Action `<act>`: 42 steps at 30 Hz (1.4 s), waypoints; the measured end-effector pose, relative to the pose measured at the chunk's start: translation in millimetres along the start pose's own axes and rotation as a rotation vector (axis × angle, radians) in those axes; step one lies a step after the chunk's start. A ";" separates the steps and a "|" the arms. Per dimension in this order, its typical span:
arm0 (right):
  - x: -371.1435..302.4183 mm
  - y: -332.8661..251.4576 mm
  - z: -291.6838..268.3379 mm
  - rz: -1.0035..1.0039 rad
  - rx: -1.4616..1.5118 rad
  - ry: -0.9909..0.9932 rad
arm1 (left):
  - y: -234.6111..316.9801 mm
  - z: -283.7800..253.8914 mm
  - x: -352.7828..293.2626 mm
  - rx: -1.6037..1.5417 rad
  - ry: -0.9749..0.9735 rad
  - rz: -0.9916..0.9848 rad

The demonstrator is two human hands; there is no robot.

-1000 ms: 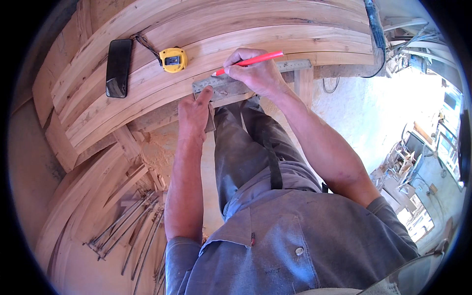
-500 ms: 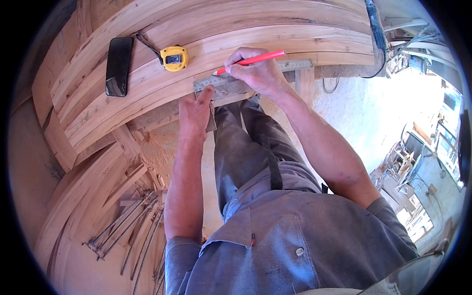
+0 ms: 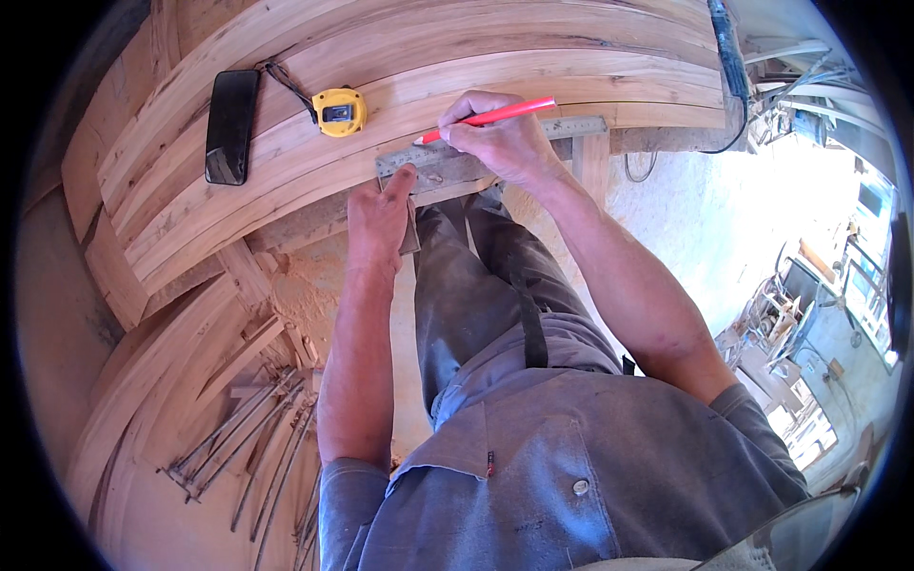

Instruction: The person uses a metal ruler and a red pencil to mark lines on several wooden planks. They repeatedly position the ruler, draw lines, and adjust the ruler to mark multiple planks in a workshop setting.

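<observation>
My left hand (image 3: 376, 214) grips the stock of a metal try square (image 3: 579, 126) at the near edge of the wooden boards. Its thumb presses on the blade, which lies along the edge and runs off to the right. A red pencil (image 3: 514, 111) is pinched in my right hand (image 3: 505, 147). The pencil slants, with its tip down at the wood just beyond the blade, to the right of my left thumb. My right fingers partly cover the blade's middle.
On the boards (image 3: 400, 71) lie a yellow tape measure (image 3: 339, 112) and a black phone (image 3: 231, 128). A dark tool with a cord (image 3: 728, 57) rests at the far right end. Metal rods (image 3: 271, 457) and curved wood pieces (image 3: 157, 381) are at the lower left.
</observation>
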State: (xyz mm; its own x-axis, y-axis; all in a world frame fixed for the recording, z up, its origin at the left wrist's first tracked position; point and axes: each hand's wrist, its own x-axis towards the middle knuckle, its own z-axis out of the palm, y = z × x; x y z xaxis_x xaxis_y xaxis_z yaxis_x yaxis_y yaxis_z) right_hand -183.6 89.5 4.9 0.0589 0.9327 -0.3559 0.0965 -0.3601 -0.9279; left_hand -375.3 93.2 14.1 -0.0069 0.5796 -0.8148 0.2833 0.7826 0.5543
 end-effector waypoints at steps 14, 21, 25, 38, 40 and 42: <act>1.4 1.6 -1.3 -0.034 -0.066 -0.010 | 1.5 -1.0 -0.5 0.028 0.004 -0.016; 0.4 1.5 -0.9 -0.003 -0.052 -0.009 | -4.2 -1.1 3.7 0.017 -0.001 -0.001; 0.8 3.4 -0.2 -0.003 -0.071 0.003 | -4.0 -1.6 4.6 0.033 0.002 -0.008; 0.1 -0.3 -1.0 -0.013 -0.045 0.001 | -2.7 -0.4 3.5 0.014 -0.004 0.004; 0.5 1.9 -2.3 0.000 0.109 0.023 | -4.4 0.6 4.0 -0.009 -0.008 0.015; 0.9 5.8 -3.7 0.024 0.389 0.065 | -2.7 0.5 -3.1 0.022 -0.004 0.032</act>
State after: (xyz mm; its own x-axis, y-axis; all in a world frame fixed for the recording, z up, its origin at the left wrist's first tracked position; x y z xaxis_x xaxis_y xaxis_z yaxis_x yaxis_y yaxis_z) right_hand -179.3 88.2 -0.4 0.1201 0.9163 -0.3821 -0.2891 -0.3359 -0.8964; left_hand -375.5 89.1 15.1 0.0062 0.6030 -0.7977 0.3041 0.7588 0.5760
